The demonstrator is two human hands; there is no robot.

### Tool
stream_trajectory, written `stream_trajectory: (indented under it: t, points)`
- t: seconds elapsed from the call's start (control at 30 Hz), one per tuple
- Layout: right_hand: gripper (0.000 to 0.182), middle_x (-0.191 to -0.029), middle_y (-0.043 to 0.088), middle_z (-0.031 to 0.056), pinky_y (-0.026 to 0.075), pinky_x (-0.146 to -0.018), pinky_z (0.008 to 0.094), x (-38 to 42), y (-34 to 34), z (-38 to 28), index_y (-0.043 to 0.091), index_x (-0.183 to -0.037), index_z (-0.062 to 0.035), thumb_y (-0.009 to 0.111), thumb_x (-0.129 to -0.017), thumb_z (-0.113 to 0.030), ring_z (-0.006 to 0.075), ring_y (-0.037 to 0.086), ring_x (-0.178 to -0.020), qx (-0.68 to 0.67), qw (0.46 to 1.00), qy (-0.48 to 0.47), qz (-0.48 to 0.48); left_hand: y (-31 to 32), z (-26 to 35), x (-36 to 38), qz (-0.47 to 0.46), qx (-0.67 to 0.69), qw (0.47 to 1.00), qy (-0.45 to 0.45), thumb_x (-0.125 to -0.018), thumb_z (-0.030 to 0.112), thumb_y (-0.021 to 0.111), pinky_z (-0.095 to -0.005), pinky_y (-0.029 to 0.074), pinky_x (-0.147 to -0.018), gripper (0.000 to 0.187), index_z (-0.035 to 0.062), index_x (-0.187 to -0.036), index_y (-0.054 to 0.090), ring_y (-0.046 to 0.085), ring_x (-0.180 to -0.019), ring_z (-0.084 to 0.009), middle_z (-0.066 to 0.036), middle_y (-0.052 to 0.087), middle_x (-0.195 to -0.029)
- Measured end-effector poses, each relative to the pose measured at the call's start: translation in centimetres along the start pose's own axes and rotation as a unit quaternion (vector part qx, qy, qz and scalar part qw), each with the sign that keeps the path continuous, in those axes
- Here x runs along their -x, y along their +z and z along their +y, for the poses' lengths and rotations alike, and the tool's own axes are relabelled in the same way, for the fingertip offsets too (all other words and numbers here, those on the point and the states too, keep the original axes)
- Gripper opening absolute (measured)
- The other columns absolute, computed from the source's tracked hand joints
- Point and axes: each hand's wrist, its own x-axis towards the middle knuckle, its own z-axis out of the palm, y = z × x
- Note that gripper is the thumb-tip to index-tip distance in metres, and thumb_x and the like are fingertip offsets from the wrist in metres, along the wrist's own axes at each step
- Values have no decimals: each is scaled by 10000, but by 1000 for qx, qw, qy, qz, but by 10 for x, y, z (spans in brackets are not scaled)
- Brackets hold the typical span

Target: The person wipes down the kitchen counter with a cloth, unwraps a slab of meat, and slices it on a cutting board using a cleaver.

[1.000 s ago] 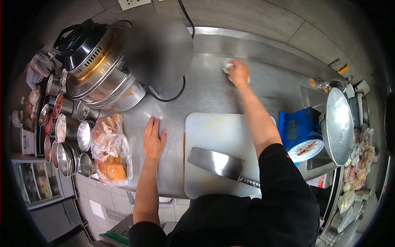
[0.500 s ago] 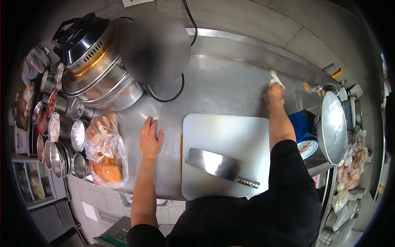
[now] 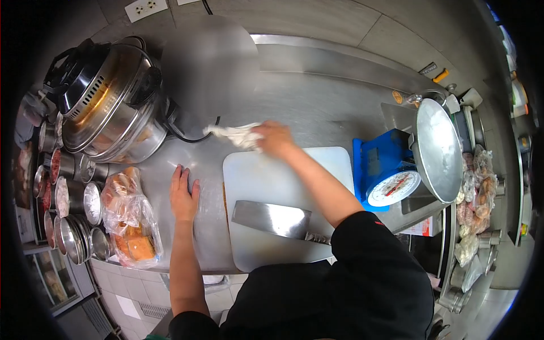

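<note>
My right hand (image 3: 274, 139) grips a whitish cloth (image 3: 235, 134), which trails to the left over the steel counter (image 3: 317, 107), just beyond the cutting board. Flat on the counter rests my left hand (image 3: 183, 195), fingers stretched out and holding nothing, between the board and a clear plastic bag (image 3: 131, 218) of orange-brown food. The white cutting board (image 3: 294, 170) lies in front of my body. On it is a cleaver (image 3: 272, 219), blade to the left; my right forearm passes above the board, and the sleeve is close to the cleaver's handle.
A countertop oven (image 3: 113, 113) with a black lid unit and cord stands at the back left. Metal containers (image 3: 62, 198) of ingredients line the left side. To the right is a blue dial scale (image 3: 385, 164) with a metal pan (image 3: 437, 150). A grey blur covers part of the back.
My right hand has swept the cloth from the far right of the counter leftward, to behind the board. My left hand stays flat on the counter. The whole view has shifted somewhat.
</note>
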Motion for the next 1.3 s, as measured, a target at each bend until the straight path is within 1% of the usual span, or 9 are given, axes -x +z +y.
stream_trajectory:
  t: [0.07,0.17,0.27,0.5,0.67,0.9,1.17,1.23,1.3]
  points:
    - [348,-1310,605,71,462,-1021,419,-5,1,74,666,-1254,-248,580,-917,-248,266,570,-1225,30,989,145,17,-3,5,-2,-1,-5,1000,-3,-893,223,659,-425,390,-1094,437,34,-1281,599,473,-1321,-341,-145,476,-1473]
    - [466,-1307,607,143,452,-973,577,3,-36,182,590,-1337,-170,579,-930,-397,352,588,-1199,129,901,403,92,-5,3,-1,-1,-20,1000,5,-892,225,660,-424,389,-1094,440,31,-1282,598,473,-1321,-342,-149,481,-1468]
    - [430,-1278,600,164,467,-967,535,10,-63,246,611,-1277,-131,656,-902,-336,344,581,-1180,104,820,513,233,-4,1,-2,14,-8,1000,9,-894,227,657,-426,383,-1099,439,30,-1282,599,473,-1320,-344,-152,484,-1465]
    - [571,-1367,543,187,430,-1037,507,-29,-119,273,546,-1380,-167,651,-877,-416,403,527,-1238,75,852,341,389,1,4,-2,-4,-8,1000,-5,-895,218,653,-439,370,-1100,439,34,-1289,585,469,-1324,-352,-160,486,-1462]
    - [716,-1491,435,257,327,-1148,485,-83,-36,347,460,-1475,-132,563,-893,-536,397,403,-1394,23,909,365,202,3,7,-7,-14,-42,999,-2,-888,214,656,-438,361,-1103,444,42,-1290,579,471,-1324,-345,-157,487,-1463]
    - [572,-1402,524,229,299,-1166,469,-160,22,84,576,-1353,-84,624,-878,-399,380,436,-1357,2,965,63,256,1,11,-10,-14,-57,998,9,-881,187,651,-432,379,-1090,423,32,-1269,584,489,-1303,-365,-173,502,-1446]
    - [492,-1365,538,215,395,-1093,445,-65,37,-86,602,-1305,-135,671,-830,-242,379,504,-1284,-51,993,-82,65,-5,-13,-8,17,9,1000,2,-900,231,671,-425,417,-1063,372,49,-1222,627,525,-1281,-322,-151,555,-1399]
    - [454,-1358,548,201,414,-1053,451,-40,36,-120,611,-1293,-141,650,-862,-278,368,516,-1271,-13,995,-102,0,-18,-24,-7,-10,347,923,-169,-975,256,617,-377,457,-1021,322,18,-1191,640,590,-1200,-250,-133,624,-1303]
    - [402,-1329,575,177,459,-963,442,-23,38,-155,608,-1300,-163,574,-924,-301,339,559,-1227,60,988,-119,-78,-55,-18,7,44,415,890,-187,-1003,265,582,-354,476,-989,324,4,-1187,638,612,-1147,-220,-122,644,-1253]
